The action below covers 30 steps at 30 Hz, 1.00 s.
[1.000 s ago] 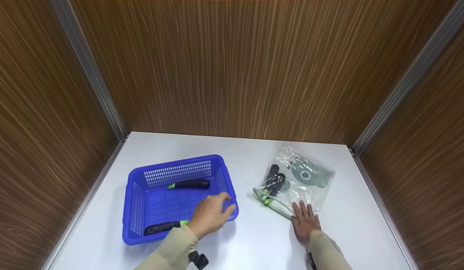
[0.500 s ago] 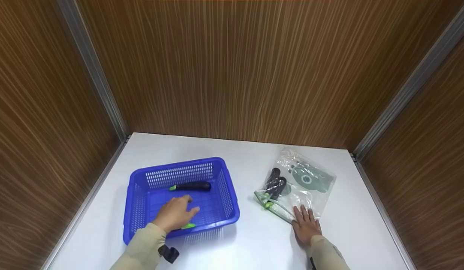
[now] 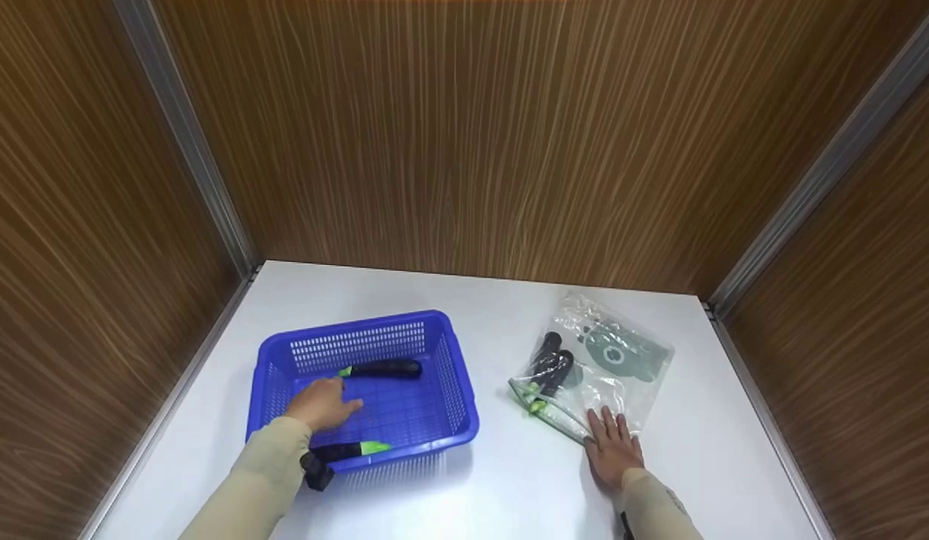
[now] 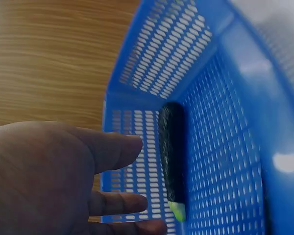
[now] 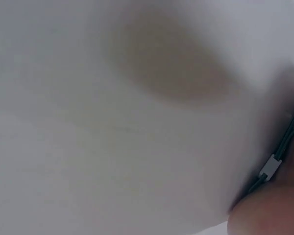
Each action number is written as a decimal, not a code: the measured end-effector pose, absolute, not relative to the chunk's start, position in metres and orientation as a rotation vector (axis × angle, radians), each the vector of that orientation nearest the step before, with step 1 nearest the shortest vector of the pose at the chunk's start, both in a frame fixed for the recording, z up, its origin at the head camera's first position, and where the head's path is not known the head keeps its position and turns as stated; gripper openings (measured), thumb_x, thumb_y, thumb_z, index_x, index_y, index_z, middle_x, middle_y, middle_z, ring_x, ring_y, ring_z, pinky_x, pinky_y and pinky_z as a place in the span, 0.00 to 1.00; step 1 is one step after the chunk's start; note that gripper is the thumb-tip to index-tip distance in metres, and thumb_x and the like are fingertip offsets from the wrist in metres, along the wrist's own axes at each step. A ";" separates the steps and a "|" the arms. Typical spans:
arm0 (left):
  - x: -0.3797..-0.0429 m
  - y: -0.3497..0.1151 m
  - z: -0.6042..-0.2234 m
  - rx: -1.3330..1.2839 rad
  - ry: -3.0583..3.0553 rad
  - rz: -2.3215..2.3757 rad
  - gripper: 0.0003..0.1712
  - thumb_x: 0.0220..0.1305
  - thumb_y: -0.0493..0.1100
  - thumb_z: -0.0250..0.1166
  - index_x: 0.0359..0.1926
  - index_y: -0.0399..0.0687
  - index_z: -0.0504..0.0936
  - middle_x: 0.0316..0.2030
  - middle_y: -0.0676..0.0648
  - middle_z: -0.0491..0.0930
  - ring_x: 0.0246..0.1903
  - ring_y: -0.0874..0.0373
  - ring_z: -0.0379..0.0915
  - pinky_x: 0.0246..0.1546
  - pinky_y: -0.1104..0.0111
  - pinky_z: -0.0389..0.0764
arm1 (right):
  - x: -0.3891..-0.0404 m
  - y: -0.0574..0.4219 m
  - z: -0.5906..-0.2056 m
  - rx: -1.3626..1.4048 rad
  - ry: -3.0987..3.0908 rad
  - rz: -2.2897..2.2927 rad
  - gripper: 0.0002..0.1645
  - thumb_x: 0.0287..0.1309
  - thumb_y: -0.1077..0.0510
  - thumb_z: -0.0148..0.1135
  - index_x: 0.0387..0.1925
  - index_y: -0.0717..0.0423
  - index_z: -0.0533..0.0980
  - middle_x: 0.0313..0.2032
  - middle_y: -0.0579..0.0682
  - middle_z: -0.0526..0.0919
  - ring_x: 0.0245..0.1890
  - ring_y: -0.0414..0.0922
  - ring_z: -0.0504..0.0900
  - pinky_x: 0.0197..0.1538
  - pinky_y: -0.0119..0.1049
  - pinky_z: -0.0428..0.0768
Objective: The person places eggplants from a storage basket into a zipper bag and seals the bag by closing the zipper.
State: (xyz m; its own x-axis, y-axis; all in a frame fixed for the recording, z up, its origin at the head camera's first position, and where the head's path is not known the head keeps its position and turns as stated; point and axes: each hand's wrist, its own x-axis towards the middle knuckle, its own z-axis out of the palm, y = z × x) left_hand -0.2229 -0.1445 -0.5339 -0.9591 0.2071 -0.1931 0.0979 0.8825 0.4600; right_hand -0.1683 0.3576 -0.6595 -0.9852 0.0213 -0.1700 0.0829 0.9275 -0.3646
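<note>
Two eggplants, the far one (image 3: 389,368) and the near one (image 3: 341,451), lie in a blue perforated plastic basket (image 3: 359,325) toward the left edge of the white bench (image 3: 502,487). The far one lies along the basket's far wall, its green stem end toward the bench's left edge; the near one is partly hidden by the wrist. Left hand (image 3: 322,405) is over the basket's left half, fingers extended and apart. Toward the bench's right edge, a clear printed bag (image 3: 644,390) contains two further eggplants (image 3: 560,367). Right hand (image 3: 613,452) rests on its near corner, fingers straight, slightly apart.
</note>
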 end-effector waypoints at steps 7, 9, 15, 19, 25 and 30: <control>-0.247 -0.148 -0.535 0.215 2.769 0.607 0.37 0.62 0.51 0.64 0.59 0.23 0.68 0.56 0.27 0.72 0.56 0.32 0.68 0.55 0.44 0.69 | -0.168 0.360 -0.667 0.126 2.891 -0.563 0.35 0.73 0.48 0.36 0.75 0.56 0.45 0.74 0.62 0.38 0.71 0.65 0.33 0.66 0.66 0.36; -0.252 -0.147 -0.536 0.214 2.745 0.591 0.39 0.61 0.52 0.65 0.60 0.23 0.67 0.56 0.27 0.71 0.57 0.33 0.67 0.55 0.44 0.68 | -0.168 0.361 -0.670 0.146 2.880 -0.548 0.35 0.73 0.48 0.35 0.75 0.55 0.45 0.74 0.61 0.37 0.72 0.65 0.32 0.66 0.66 0.35; -0.268 -0.142 -0.542 0.229 2.722 0.607 0.42 0.59 0.50 0.68 0.63 0.24 0.64 0.58 0.27 0.69 0.59 0.33 0.65 0.58 0.46 0.66 | -0.168 0.365 -0.669 0.139 2.902 -0.542 0.35 0.73 0.48 0.34 0.75 0.56 0.45 0.74 0.62 0.39 0.71 0.65 0.33 0.66 0.66 0.35; -0.277 -0.136 -0.550 0.250 2.705 0.629 0.43 0.59 0.48 0.68 0.64 0.22 0.61 0.61 0.26 0.66 0.62 0.33 0.62 0.61 0.47 0.63 | -0.165 0.368 -0.666 0.155 2.890 -0.531 0.35 0.73 0.49 0.34 0.75 0.57 0.45 0.74 0.63 0.38 0.71 0.65 0.32 0.65 0.67 0.35; -0.288 -0.135 -0.565 0.281 2.692 0.644 0.45 0.58 0.46 0.69 0.65 0.20 0.58 0.63 0.25 0.62 0.63 0.32 0.58 0.64 0.47 0.60 | -0.166 0.366 -0.665 0.147 2.920 -0.550 0.34 0.73 0.50 0.36 0.74 0.57 0.47 0.74 0.63 0.40 0.71 0.65 0.34 0.65 0.67 0.36; -0.296 -0.141 -0.579 0.279 2.715 0.638 0.45 0.58 0.45 0.69 0.64 0.19 0.58 0.63 0.24 0.62 0.63 0.31 0.58 0.63 0.47 0.60 | -0.169 0.359 -0.664 0.114 2.924 -0.550 0.34 0.73 0.50 0.36 0.74 0.56 0.46 0.74 0.62 0.40 0.72 0.65 0.34 0.66 0.67 0.36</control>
